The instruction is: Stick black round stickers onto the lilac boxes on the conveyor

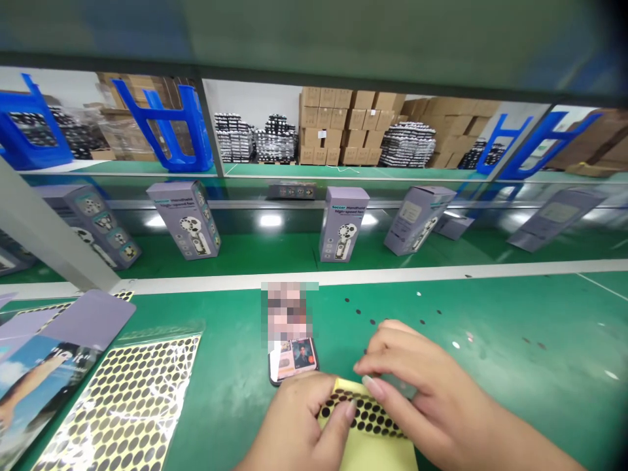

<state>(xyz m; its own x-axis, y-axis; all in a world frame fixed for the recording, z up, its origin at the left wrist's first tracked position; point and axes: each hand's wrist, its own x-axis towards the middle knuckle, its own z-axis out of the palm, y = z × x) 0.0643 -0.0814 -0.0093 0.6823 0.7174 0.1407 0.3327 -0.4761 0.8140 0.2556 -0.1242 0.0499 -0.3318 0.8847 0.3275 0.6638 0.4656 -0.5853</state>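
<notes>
My left hand (307,418) is closed on a yellow sheet of black dot stickers (370,418), its thumb pressed on the front near the upper left corner. The sheet's lower part is plain yellow with no dots. At the sheet's top right edge is my right hand (422,379), its thumb and index fingertips drawn close together and the other fingers curled. Whether a dot sits between those fingertips cannot be made out. Just beyond my hands, a phone (293,374) with a lit screen lies on the green table (226,392); its upper part is blurred out.
On the left are a clear-wrapped dot sticker sheet (132,399) and flat printed purple cartons (91,320). Loose black dots (358,312) lie scattered beyond my right hand. Past a white rail (245,281), several upright fan boxes (342,226) stand on a green surface. A shelf (314,39) hangs overhead.
</notes>
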